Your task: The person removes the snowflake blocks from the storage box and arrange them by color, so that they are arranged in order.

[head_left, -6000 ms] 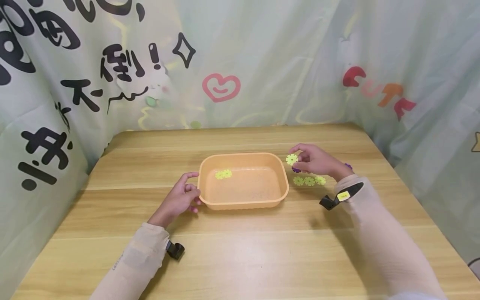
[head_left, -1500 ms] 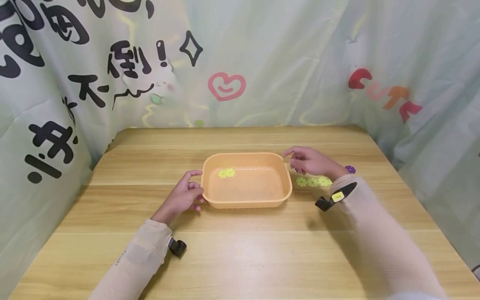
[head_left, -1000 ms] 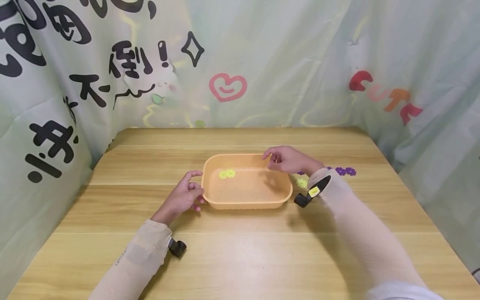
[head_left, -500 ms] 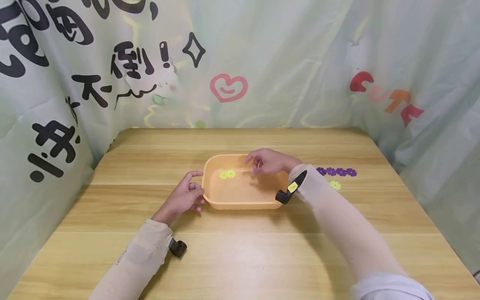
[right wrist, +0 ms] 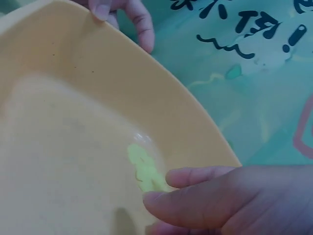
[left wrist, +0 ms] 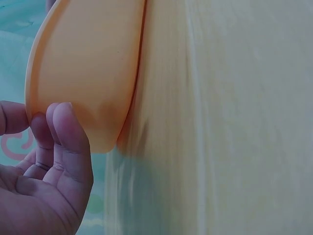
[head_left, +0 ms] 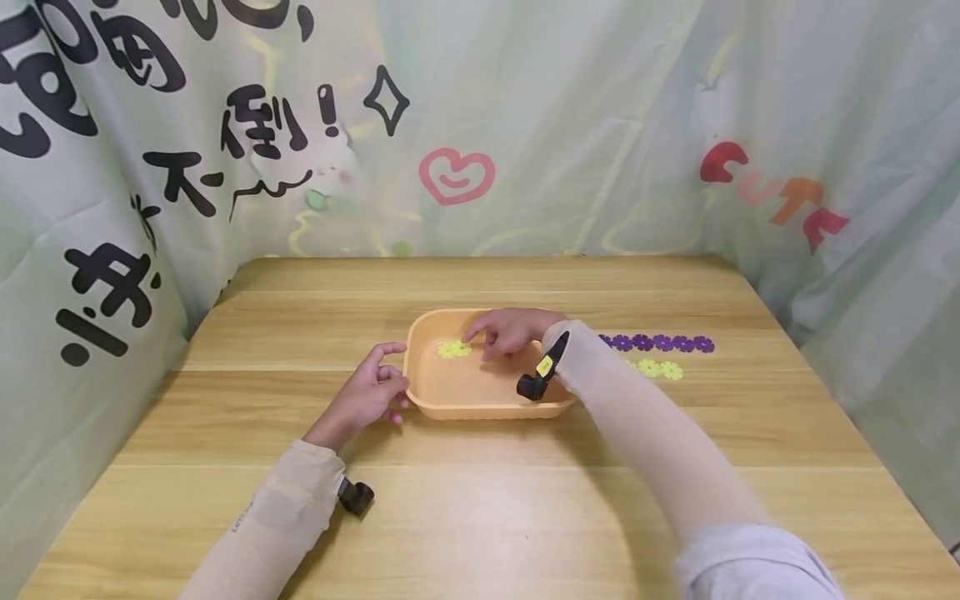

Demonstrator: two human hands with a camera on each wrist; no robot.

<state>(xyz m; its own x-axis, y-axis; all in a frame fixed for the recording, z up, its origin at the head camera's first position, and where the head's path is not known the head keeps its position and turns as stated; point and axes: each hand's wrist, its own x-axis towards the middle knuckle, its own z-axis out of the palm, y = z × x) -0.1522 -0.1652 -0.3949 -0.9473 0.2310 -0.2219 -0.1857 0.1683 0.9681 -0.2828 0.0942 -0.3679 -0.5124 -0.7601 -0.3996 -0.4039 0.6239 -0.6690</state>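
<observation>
An orange rectangular basin (head_left: pixel 450 412) stands on the table. My left hand (head_left: pixel 362 392) holds its left end, thumb at the rim and fingers along the outside wall. Inside, toward the left, lie two yellow flower-shaped pieces (head_left: pixel 453 349) side by side. They also show as a yellow strip (right wrist: pixel 144 169) in the right wrist view. My right hand (head_left: pixel 516 330) reaches down into the basin, its index fingertip right at the right-hand yellow piece. In the right wrist view its thumb and index finger are apart around the near end of that strip.
Right of the basin, a row of purple flower-shaped pieces (head_left: pixel 663 342) lies on the wooden table (head_left: pixel 480 508). A row of yellow flower pieces (head_left: pixel 670 370) lies just nearer, partly hidden by the right sleeve. A printed curtain (head_left: pixel 555 167) hangs behind the table.
My right hand, which held a yellow flower piece above the rows six seconds ago, has moved left and down into the basin, uncovering the purple row. My left hand stays at the rim.
</observation>
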